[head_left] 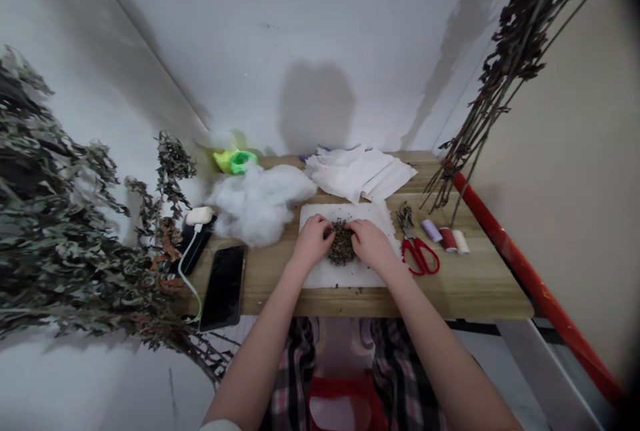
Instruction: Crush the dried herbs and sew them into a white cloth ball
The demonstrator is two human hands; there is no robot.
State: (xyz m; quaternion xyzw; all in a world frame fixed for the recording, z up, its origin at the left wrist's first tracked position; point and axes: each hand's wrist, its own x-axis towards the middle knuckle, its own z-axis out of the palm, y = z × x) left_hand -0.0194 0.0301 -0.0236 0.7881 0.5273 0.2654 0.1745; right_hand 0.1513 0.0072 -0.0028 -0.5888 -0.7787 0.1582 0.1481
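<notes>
Crumbled dried leaves (342,249) lie heaped in the middle of a white cloth (320,277) on the wooden table. My left hand (314,239) is at the heap's left side, its fingers curled in on the leaves. From the right, my right hand (369,240) does the same, fingers bent and fingertips in the far part of the heap. The fingertips of both hands are partly hidden among the leaves. Small loose bits are scattered on the cloth around them. Red-handled scissors (421,257) lie just right of the cloth, with dried plant bits (405,216) by their blades.
White stuffing (255,204) and yellow-green bags (243,161) are at the back left, white cloth pieces (357,172) behind. Thread spools (448,239) lie right. A phone (223,287) and a cabled white charger (199,216) are left. Dried branches (65,231) crowd both sides.
</notes>
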